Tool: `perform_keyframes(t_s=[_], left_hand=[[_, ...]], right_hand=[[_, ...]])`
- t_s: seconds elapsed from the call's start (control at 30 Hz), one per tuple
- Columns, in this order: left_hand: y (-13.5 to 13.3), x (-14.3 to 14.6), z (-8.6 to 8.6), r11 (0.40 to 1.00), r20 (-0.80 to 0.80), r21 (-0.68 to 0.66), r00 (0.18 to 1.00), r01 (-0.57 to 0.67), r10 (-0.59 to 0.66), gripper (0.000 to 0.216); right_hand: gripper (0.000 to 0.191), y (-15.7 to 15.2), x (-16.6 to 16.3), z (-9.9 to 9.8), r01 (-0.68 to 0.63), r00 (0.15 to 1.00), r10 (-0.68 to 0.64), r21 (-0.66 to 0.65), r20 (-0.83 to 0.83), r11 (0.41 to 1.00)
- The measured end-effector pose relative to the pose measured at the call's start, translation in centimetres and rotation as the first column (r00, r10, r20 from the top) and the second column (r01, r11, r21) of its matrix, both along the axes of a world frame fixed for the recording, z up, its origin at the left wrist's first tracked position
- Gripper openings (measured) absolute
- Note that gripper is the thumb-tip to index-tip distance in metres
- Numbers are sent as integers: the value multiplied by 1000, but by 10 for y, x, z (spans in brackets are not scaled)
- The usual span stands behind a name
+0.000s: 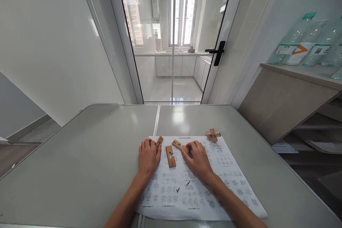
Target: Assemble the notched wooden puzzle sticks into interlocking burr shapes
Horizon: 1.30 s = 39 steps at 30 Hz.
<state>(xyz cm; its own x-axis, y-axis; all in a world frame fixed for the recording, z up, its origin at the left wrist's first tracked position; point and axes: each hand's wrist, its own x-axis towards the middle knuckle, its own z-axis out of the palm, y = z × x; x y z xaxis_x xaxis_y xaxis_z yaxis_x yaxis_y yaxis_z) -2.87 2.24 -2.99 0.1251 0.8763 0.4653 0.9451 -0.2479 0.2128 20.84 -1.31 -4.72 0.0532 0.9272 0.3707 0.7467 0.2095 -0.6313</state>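
My left hand is closed around a notched wooden puzzle piece whose end sticks up past the fingers. My right hand grips one end of another notched wooden puzzle piece, which slants toward the upper left and bears a dark mark. Between the hands lies a third wooden puzzle piece, flat, with a cut-out in its side. All of this is over a white printed sheet covered in small line diagrams. Fingers hide part of both held pieces.
Several wooden pieces joined in a cross rest at the sheet's upper right corner. The grey table has a pale seam. A glass door stands beyond it. On the right, plastic bottles stand on a wooden shelf unit.
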Motion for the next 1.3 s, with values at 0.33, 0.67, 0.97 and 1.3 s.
perform_keyframes(t_s=[0.33,0.67,0.97,1.3], left_hand=[[-8,9,23,936,540,-258,839,242,-68,33],[4,12,8,852,856,-215,512,477,-71,40],[-9,22,12,807,849,-190,506,560,-151,40],[-19,26,21,793,772,-171,580,584,-260,39]], right_hand=[[13,-3,1,10,-72,995,68,-56,-69,996],[33,-8,-5,20,-159,934,113,-111,-340,981],[36,-11,-11,26,-384,760,272,-70,-590,921],[41,-13,-12,27,-359,750,242,-71,-615,931]])
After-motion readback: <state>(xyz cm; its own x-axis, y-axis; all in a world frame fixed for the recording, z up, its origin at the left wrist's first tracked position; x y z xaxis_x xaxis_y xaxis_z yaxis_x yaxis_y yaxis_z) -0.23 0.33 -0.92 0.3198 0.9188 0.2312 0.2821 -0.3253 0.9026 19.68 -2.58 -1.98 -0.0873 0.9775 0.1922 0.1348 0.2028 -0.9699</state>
